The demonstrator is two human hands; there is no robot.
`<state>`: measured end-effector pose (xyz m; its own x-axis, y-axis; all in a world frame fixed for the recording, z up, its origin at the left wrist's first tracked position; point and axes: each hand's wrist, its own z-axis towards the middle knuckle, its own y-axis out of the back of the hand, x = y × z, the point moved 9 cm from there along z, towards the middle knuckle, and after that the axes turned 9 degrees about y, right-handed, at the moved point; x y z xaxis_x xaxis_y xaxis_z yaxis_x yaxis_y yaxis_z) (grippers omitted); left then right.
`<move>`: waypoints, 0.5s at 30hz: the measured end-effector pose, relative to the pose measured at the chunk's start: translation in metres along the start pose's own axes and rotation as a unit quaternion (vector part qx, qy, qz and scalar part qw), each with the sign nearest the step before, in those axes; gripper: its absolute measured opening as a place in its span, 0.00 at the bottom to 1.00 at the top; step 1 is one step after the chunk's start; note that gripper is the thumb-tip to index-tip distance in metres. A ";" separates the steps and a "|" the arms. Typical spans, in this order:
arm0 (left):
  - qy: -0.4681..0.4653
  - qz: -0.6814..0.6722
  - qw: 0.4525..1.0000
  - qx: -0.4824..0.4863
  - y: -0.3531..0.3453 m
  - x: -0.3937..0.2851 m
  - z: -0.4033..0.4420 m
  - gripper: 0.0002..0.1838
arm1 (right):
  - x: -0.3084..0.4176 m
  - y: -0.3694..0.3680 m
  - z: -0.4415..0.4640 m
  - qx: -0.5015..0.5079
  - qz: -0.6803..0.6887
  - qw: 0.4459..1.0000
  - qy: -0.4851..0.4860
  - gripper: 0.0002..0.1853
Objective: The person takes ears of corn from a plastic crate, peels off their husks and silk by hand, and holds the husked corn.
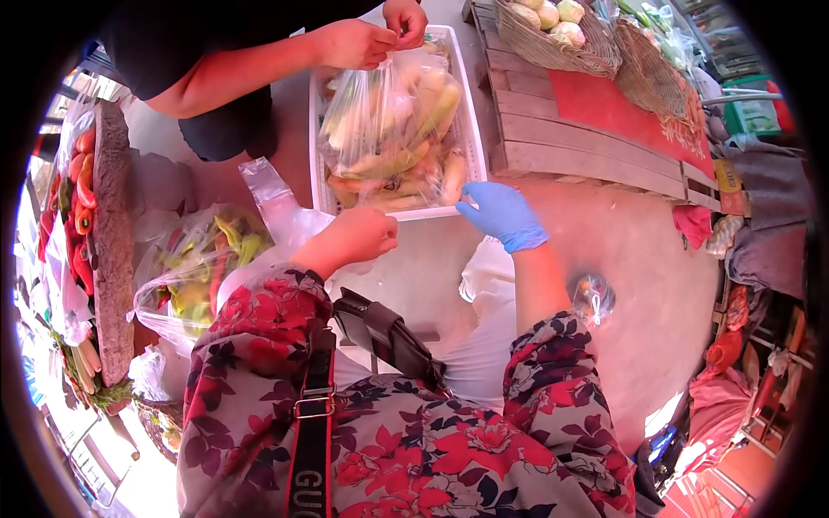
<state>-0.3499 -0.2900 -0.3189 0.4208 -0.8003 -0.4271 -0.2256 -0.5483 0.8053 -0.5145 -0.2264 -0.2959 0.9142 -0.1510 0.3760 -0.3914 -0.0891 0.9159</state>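
A white crate (473, 116) holds pale yellow-green vegetables and a clear plastic bag (380, 112) full of them. Another person's two hands pinch the top of that bag. My left hand (356, 237) is bare, its fingers curled together, just below the crate's near left side; what it holds, if anything, is too small to name. Beneath it lies a whitish plastic bag (285, 203). My right hand (503, 214), in a blue glove, is at the crate's near right corner, fingers apart, with nothing seen in it.
Green peppers fill a clear bag (194, 276) at the left, beside a ledge (114, 242) with red peppers (84, 198). A wooden pallet (579, 155) and a basket of cabbages (557, 39) are at the upper right. A small bagged item (592, 298) lies on the floor.
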 end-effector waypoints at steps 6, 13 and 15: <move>-0.013 0.010 1.000 0.000 -0.003 -0.014 0.024 0.11 | 0.014 -0.010 0.024 -0.013 -0.008 1.000 0.024 0.16; -0.014 -0.012 1.000 0.015 -0.013 -0.019 0.030 0.12 | 0.040 -0.021 0.026 0.022 -0.013 0.998 0.062 0.16; -0.010 -0.014 1.000 0.015 -0.016 -0.015 0.028 0.12 | 0.044 -0.022 0.026 0.030 -0.011 0.998 0.058 0.16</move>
<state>-0.3774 -0.2755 -0.3371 0.4104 -0.7888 -0.4576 -0.2394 -0.5774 0.7806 -0.4686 -0.2563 -0.3034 0.9276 -0.0345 0.3720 -0.3728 -0.1502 0.9157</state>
